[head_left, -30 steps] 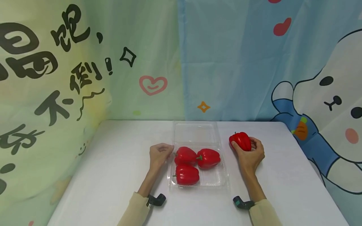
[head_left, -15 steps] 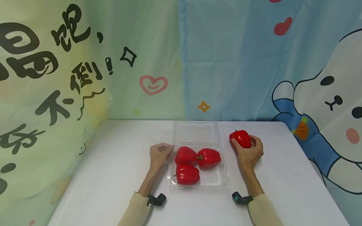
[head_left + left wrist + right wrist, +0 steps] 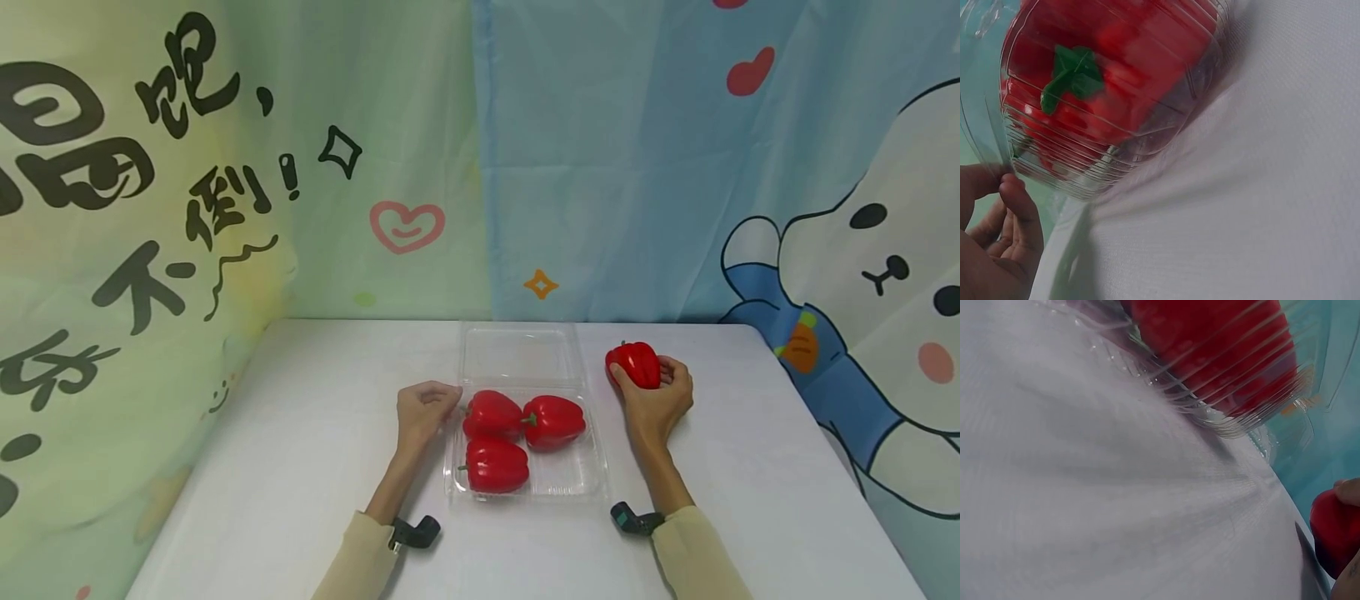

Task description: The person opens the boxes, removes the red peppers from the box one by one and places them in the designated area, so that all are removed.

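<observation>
Right of the clear clamshell container (image 3: 567, 475), the right hand (image 3: 660, 402) is gripping a glossy, lobed red bell pepper (image 3: 632, 364); the left hand (image 3: 424, 408) is pinching the container's rim (image 3: 997, 152).

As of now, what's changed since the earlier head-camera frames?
The right hand and the glossy red bell pepper in its grip shifted slightly forward and a touch left; nothing was taken hold of or let go. Unchanged: the left hand pinching the edge of the clear plastic box, and the three glossy red bell peppers inside.
</observation>
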`<state>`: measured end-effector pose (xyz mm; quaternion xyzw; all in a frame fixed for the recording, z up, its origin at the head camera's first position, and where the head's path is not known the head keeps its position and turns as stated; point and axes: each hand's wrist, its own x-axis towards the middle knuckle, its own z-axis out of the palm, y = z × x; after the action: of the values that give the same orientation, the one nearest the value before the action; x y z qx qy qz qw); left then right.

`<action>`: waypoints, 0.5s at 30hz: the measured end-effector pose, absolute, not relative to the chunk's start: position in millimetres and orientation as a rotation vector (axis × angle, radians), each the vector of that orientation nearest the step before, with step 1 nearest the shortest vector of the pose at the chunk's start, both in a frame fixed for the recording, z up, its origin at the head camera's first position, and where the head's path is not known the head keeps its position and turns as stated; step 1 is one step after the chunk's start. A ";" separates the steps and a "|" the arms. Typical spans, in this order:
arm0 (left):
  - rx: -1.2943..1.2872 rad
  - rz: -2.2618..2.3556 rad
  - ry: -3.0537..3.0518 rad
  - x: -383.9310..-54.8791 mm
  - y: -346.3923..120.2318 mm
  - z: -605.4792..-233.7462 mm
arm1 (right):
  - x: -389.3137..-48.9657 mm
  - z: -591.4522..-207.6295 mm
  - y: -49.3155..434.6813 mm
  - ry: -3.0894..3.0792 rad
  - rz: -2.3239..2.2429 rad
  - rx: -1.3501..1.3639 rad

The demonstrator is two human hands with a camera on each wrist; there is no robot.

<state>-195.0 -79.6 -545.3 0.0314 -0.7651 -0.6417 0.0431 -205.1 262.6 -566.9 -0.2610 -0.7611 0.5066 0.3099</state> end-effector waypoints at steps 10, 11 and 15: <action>0.102 -1.964 -2.337 -193.4 -79.4 -544.9 | -206.0 -572.0 263.4 -2.023 1.342 -0.671; 0.103 -1.963 -2.336 -193.2 -79.4 -544.7 | -206.0 -572.1 263.2 -2.029 1.342 -0.671; 0.102 -1.958 -2.333 -193.3 -79.3 -543.6 | -206.6 -572.7 262.2 -2.052 1.331 -0.664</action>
<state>-193.3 -79.3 -543.6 0.0333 -0.7648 -0.6417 0.0472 -206.6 262.2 -572.7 -0.2500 -0.7727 0.5011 0.2988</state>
